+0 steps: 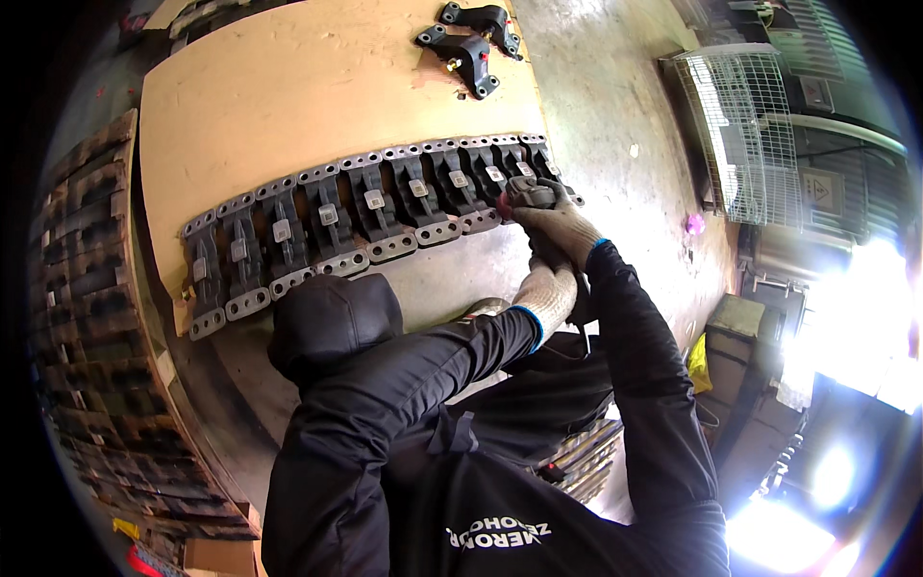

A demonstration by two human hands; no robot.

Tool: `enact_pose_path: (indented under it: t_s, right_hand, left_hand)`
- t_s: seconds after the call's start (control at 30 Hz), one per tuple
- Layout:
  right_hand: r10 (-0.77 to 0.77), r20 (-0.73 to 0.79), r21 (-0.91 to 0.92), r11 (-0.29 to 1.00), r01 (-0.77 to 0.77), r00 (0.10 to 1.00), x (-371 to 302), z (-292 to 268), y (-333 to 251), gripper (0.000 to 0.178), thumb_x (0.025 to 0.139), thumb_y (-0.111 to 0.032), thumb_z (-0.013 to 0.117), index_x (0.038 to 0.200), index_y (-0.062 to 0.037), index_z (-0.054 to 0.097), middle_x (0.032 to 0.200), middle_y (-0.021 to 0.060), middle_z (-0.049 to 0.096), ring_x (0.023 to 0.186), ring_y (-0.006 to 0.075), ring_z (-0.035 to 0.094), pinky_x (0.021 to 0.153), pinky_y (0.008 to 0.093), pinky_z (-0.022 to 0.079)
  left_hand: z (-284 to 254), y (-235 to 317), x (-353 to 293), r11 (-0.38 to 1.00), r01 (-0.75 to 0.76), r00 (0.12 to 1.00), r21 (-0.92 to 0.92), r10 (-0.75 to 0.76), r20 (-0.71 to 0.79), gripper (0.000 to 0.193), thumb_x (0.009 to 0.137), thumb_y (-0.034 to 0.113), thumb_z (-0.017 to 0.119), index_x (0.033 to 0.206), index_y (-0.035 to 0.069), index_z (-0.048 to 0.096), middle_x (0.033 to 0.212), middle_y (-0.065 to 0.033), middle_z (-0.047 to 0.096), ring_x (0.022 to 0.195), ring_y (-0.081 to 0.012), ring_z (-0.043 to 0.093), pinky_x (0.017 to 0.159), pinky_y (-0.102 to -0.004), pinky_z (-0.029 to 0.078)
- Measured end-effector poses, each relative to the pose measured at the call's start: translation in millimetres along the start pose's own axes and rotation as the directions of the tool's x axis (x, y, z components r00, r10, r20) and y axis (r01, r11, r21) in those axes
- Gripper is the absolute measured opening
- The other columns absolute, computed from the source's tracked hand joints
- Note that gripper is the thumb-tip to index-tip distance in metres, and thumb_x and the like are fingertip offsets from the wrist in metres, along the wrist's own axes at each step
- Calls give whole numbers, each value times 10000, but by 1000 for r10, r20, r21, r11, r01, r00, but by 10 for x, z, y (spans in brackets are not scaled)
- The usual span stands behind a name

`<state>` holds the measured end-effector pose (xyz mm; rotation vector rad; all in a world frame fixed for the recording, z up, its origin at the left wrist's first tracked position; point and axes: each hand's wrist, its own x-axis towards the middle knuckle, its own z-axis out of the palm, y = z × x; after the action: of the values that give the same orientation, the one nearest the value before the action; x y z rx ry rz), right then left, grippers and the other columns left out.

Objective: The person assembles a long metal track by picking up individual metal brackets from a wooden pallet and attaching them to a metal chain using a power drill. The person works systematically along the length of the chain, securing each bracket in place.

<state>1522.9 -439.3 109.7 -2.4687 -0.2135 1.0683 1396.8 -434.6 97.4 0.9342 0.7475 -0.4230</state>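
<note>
My right hand [561, 223], in a pale knit glove with a dark grey coating, is closed at the right end of a row of black metal brackets [417, 192]. A dark hand tool with a reddish tip [504, 205] shows at its fingers, largely covered. My left hand [549, 291], gloved alike, is just below and closer to me, its fingers wrapped round the tool's dark rear part [583, 300]. A thin cord or hose seems to hang from there. The brackets lie side by side with holed end flanges, each bearing a small pale square label. What kind of tool it is stays hidden.
Tan board [317, 96] covers the surface under the row. Two more black brackets [471, 65] lie at its far right corner. Stacked wooden slats [96, 337] rise at the left. A wire mesh basket [745, 135] and a box [735, 322] stand to the right.
</note>
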Motion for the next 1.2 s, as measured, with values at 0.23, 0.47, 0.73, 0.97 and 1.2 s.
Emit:
enact_pose_path:
  t_s: [0.23, 0.47, 0.73, 0.97, 1.2]
  right_hand:
    - [5, 11, 42, 999, -6, 1000, 68, -34, 78, 994, 728, -355, 922, 1484, 2, 384, 1121, 142, 689, 913, 195, 670, 785, 332, 575]
    - [11, -103, 46, 999, -6, 995, 217, -165, 291, 1082, 725, -368, 931, 1541, -5, 321, 1170, 155, 679, 931, 207, 673, 809, 338, 577]
    - [9, -115, 9, 1000, -9, 993, 277, -172, 295, 982, 769, -343, 903, 1529, -29, 366, 1173, 141, 667, 893, 195, 669, 756, 352, 589]
    - [3, -64, 40, 999, -1, 998, 264, -159, 308, 1069, 719, -362, 925, 1522, 20, 333, 1174, 171, 684, 966, 224, 680, 827, 355, 582]
    - [29, -99, 40, 999, -25, 995, 174, -174, 290, 893, 781, -347, 889, 1481, -30, 433, 1179, 125, 677, 983, 208, 663, 822, 360, 579]
  left_hand:
    - [19, -35, 80, 998, -68, 998, -5, 68, 10, 628, 1060, 455, 408, 1510, 16, 398, 1473, -289, 526, 1407, -427, 476, 1152, -440, 386]
    - [79, -65, 278, 992, -27, 991, -120, 43, 130, 609, 1064, 421, 407, 1526, 25, 389, 1424, -263, 578, 1366, -410, 530, 1143, -436, 408]
    - [56, -17, 264, 987, -21, 992, -157, 40, 118, 627, 1046, 416, 435, 1536, 28, 391, 1450, -257, 569, 1348, -398, 551, 1117, -414, 436]
    - [157, -135, 356, 985, -25, 996, -170, 39, 77, 595, 1044, 380, 452, 1539, 53, 406, 1394, -204, 608, 1269, -317, 606, 1058, -381, 485]
    - [171, -59, 257, 995, -20, 996, -103, 29, 84, 583, 1060, 400, 440, 1535, 66, 394, 1435, -187, 578, 1307, -307, 578, 1068, -364, 476]
